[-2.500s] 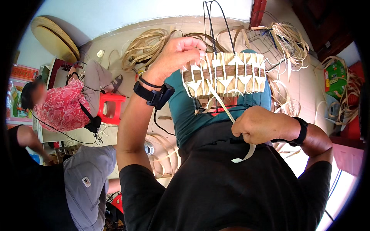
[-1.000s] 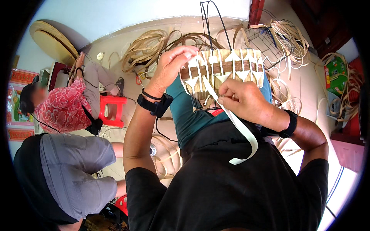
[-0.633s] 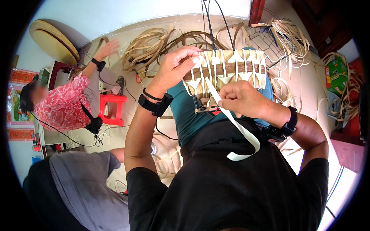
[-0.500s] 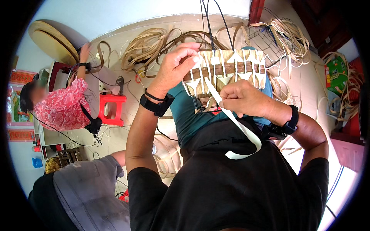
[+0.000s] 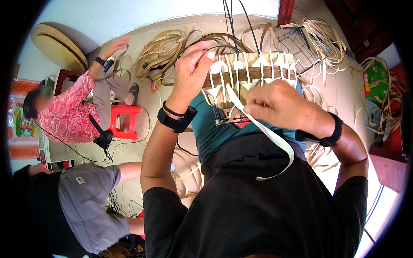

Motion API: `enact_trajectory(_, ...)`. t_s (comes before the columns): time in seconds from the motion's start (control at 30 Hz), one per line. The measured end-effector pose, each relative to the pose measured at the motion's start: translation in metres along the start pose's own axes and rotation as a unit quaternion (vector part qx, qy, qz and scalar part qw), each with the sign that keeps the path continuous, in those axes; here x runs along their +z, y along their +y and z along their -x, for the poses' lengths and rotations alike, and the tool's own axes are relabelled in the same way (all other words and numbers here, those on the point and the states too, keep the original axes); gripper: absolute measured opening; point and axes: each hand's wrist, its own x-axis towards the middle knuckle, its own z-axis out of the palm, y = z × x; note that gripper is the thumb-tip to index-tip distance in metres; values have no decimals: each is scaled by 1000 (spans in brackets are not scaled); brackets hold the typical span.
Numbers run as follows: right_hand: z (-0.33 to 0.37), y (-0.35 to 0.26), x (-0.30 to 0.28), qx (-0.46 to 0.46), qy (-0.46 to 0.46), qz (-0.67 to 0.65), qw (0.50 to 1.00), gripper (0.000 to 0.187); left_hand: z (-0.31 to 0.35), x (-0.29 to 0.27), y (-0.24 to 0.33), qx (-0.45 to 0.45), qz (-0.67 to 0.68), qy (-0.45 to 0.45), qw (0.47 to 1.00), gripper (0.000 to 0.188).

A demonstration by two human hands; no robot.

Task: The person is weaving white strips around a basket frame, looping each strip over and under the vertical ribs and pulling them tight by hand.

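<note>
A woven panel [image 5: 254, 75] of tan, brown and white strips rests on my lap, with black wire rods rising above it. My left hand [image 5: 191, 75] grips its upper left corner, thumb in front. From the weave a loose white strip [image 5: 275, 139] runs down to the right and curls over my black shirt. Over the panel's lower right part is my right hand [image 5: 282, 105], blurred, its fingers curled and their tips beside the strip. Whether they pinch it cannot be made out. Part of the panel is hidden behind this hand.
Coiled brown strips [image 5: 159, 53] lie on the floor ahead, pale coils [image 5: 322, 38] at the far right. At left, a person in a red patterned shirt [image 5: 69, 120] is near a red stool [image 5: 124, 122]. Another person in grey shorts [image 5: 88, 193] is at lower left.
My right hand has shifted slightly up and right and is more blurred. My left hand stays at the panel's corner. The person at left has moved an arm; the one at lower left has shifted.
</note>
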Motion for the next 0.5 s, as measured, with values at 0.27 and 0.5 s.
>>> enact_trajectory(0.27,-63,12,-10,-97,125,185,970,13,-1,-3,0,4,50,23,998,35)
enact_trajectory(0.5,-91,22,9,-89,62,256,961,12,8,0,-1,-14,83,44,995,33)
